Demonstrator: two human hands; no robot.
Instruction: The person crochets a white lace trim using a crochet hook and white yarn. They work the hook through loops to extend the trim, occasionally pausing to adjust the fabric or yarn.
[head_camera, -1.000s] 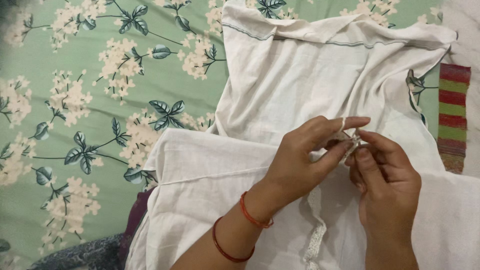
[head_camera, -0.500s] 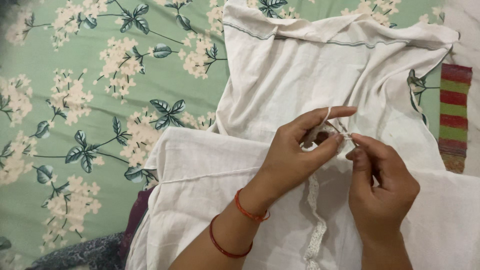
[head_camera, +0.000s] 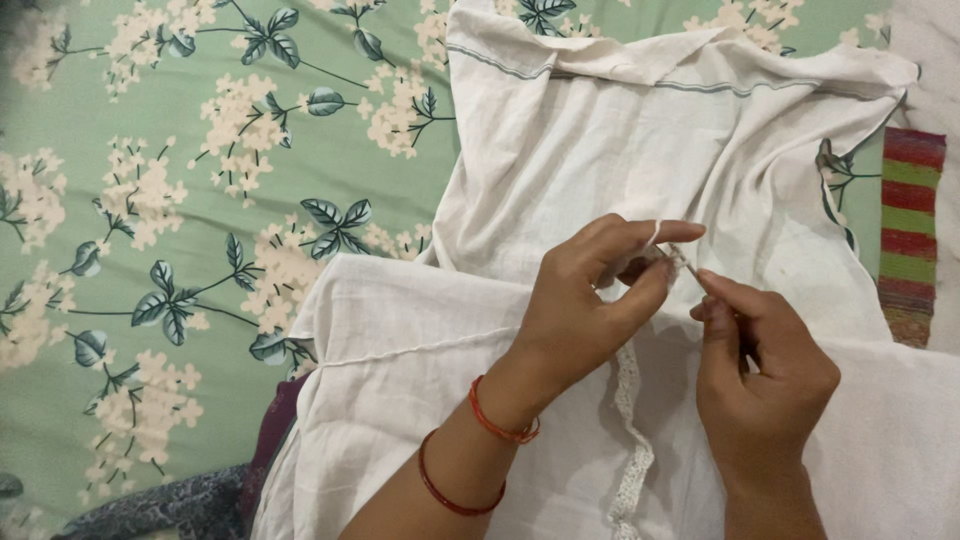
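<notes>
Since a moment ago both hands have lifted a little higher over the white cotton garment (head_camera: 560, 150), and my left forefinger now points straighter. My left hand (head_camera: 585, 305) pinches the top end of the narrow white lace strip (head_camera: 630, 440) between thumb and middle finger, white thread looped over the outstretched forefinger. My right hand (head_camera: 760, 375) has thumb and forefinger pressed together on a thin needle-like tool, barely visible, touching the lace. Two red bangles (head_camera: 470, 465) circle my left wrist. Beneath lies the green floral bedsheet (head_camera: 150, 200), with a striped red-and-green cloth (head_camera: 908, 230) at the right.
</notes>
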